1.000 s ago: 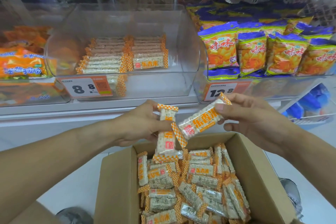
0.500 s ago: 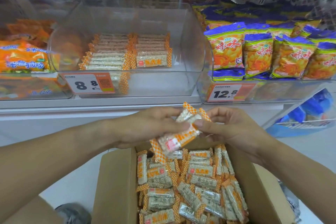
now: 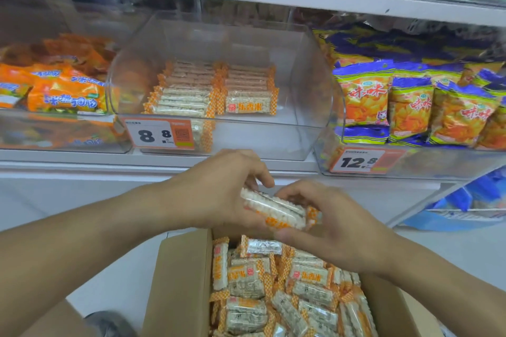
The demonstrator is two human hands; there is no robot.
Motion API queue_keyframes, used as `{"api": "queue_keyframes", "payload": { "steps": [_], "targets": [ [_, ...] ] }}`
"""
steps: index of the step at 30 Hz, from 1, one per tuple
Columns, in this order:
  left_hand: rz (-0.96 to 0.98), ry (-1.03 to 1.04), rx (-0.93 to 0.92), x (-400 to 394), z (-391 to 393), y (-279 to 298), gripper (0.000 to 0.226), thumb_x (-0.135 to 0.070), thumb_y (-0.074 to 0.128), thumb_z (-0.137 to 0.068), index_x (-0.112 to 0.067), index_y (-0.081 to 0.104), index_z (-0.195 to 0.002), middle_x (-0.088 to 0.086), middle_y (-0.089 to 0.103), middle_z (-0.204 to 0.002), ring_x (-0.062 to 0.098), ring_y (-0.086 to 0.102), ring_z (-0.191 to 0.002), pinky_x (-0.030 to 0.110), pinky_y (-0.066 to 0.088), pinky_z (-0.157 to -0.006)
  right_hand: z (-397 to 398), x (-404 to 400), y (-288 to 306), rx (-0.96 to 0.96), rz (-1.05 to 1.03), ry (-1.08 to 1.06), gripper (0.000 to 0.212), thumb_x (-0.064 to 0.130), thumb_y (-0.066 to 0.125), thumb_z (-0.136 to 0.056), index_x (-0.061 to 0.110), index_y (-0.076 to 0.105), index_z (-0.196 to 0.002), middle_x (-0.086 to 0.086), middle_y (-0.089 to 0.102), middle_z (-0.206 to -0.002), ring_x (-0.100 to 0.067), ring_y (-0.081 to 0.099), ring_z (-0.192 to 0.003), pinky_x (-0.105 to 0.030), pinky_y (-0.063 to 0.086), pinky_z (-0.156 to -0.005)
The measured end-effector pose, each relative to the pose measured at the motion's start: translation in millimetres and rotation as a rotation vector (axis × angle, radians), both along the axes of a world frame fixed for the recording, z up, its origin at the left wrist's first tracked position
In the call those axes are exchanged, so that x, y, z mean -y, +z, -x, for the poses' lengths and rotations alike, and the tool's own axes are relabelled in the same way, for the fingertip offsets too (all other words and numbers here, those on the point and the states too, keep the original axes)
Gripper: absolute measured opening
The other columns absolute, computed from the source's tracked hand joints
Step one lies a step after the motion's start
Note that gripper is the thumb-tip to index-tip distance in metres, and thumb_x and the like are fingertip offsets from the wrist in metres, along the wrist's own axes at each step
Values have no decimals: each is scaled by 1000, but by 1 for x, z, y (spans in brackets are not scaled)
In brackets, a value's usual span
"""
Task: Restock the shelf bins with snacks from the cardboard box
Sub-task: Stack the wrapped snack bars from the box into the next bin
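**Squaring the stack before the bin**

Left hand [image 3: 219, 194] and right hand [image 3: 328, 230] each have their grip clamped on the rice-cracker packets [image 3: 276, 209], just above the cardboard box [image 3: 178, 282]. Best align edges flush, then slide them into the clear bin [image 3: 309, 96] ahead, beside the existing rows.

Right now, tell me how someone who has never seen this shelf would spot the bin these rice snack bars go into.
Look at the white shelf just above the open cardboard box. The middle clear bin is the one, above the hands. It bears the orange 8.8 price tag, is mostly bare, and holds two short rows of orange-ended rice bars, unlike the packed bag bins either side.
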State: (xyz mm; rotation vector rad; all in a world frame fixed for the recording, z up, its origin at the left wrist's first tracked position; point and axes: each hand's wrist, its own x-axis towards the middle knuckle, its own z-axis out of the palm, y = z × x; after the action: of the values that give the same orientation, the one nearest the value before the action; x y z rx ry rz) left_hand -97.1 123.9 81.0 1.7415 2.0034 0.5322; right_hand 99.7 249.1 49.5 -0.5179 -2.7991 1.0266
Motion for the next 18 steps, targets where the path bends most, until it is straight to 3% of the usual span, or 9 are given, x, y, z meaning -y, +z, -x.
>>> {"api": "queue_keyframes", "payload": {
  "steps": [2, 5, 9, 13, 15, 18],
  "targets": [
    [-129, -19, -49, 2, 4, 5, 51, -48, 90, -63, -33, 70, -108, -17, 56, -109, -1, 56, -97, 22, 47, -89, 6, 2, 4, -52, -69, 9, 42, 64, 63, -82, 44, 51, -117, 24, 59, -113, 1, 56, -109, -26, 47, -90],
    [-344, 63, -45, 7, 17, 21, 67, -60, 84, -60, -32, 65, -117, -16, 54, -121, -3, 49, -111, 3, 32, -94, 13, -2, 23, -175, -148, -43, 36, 46, 68, -90, 40, 50, -120, 24, 53, -110, 3, 53, -106, -12, 40, -87],
    [-623, 246, -119, 15, 54, 35, 82, -61, 80, -58, -18, 59, -125, -9, 56, -117, 2, 49, -109, 5, 32, -97, 36, -13, 57, -323, -276, -192, 40, 22, 73, -89, 24, 52, -123, 9, 52, -112, 4, 49, -102, -4, 32, -88],
    [-495, 455, -201, 15, 91, 16, 80, -37, 90, -64, -18, 51, -131, -2, 54, -111, 21, 53, -107, 36, 44, -97, 92, -37, 76, -181, -349, -307, 40, 22, 72, -89, 19, 55, -126, -2, 54, -119, -17, 52, -111, -20, 37, -92],
    [-404, 472, -214, 12, 101, 4, 70, -30, 89, -69, -19, 53, -128, -4, 57, -104, 24, 56, -101, 41, 47, -90, 121, -50, 74, -4, -363, -361, 42, 25, 73, -88, 22, 57, -127, -6, 55, -124, -25, 54, -117, -31, 41, -97],
    [-366, 477, -158, 10, 109, -3, 59, -25, 87, -72, -22, 57, -122, -7, 61, -93, 19, 58, -90, 38, 48, -83, 158, -73, 65, 189, -319, -421, 46, 23, 79, -81, 24, 64, -124, -5, 62, -131, -25, 59, -118, -28, 44, -95]
  ]
}}
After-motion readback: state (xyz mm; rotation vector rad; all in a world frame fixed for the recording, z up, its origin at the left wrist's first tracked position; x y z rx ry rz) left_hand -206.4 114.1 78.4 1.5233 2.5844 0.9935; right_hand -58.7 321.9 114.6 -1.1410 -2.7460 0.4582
